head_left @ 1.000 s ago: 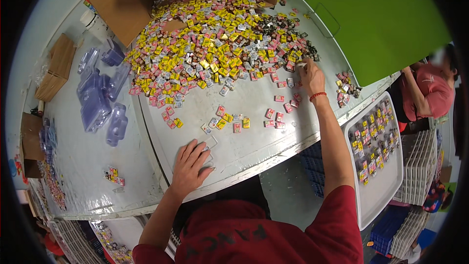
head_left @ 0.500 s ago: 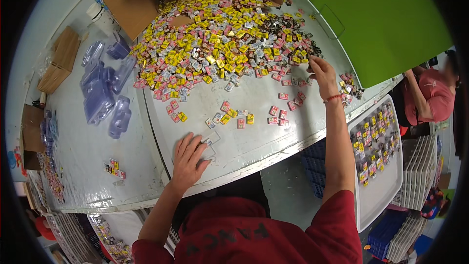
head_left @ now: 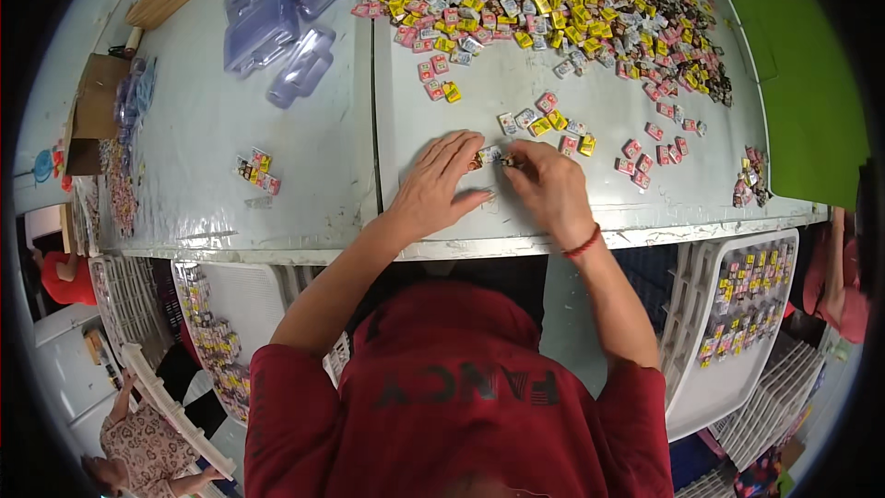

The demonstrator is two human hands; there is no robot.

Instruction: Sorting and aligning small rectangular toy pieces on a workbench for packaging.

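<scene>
My left hand (head_left: 435, 186) lies on the white table (head_left: 318, 161), fingers stretched out, its fingertips against a short row of small printed blocks (head_left: 489, 156). A clear plastic piece (head_left: 490, 203) shows partly beneath my thumb. From the other side my right hand (head_left: 553, 189) pinches a small dark block (head_left: 508, 160) at the right end of that row. Just beyond the hands are loose pink, yellow and white blocks (head_left: 540, 126). More pink blocks (head_left: 643, 162) lie to the right.
A large heap of mixed blocks (head_left: 572, 14) covers the far side. Clear moulded plastic packs (head_left: 267, 23) and a small assembled group (head_left: 259, 171) are at left. Trays of blocks (head_left: 687, 392) stand below the table edge, beside a green panel (head_left: 793, 65). A co-worker (head_left: 147, 447) holds a rack.
My right hand has come back from the heap to my left hand, with a dark block in its fingers. The whole view has swung, so the table sits higher.
</scene>
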